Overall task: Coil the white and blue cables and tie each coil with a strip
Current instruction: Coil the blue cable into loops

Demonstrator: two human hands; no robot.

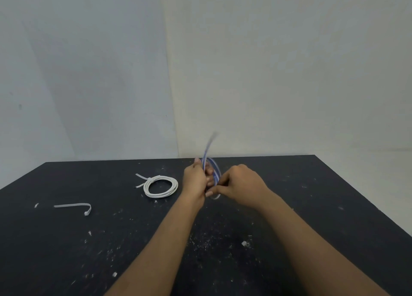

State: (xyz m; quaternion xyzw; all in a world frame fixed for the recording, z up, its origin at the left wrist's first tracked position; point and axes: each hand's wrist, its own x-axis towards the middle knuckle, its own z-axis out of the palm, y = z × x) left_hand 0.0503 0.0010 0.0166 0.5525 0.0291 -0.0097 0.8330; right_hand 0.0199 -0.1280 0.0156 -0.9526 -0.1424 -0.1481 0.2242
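Black table (312, 206), lower half of frame, flecked with white scraps; pale walls above. Centre: left hand (195, 179) clenched around blue cable (215, 173) coil, right hand (240, 185) pinching it, loose end blurred upward. Left of centre: white cable (161, 187), coiled and tied. Lower left: spare strip (73, 206).

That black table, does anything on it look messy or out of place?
Yes: small white scraps and specks litter the black table, like trimmings. A spare strip lies bent, apart at the left. The white coil looks neatly tied.
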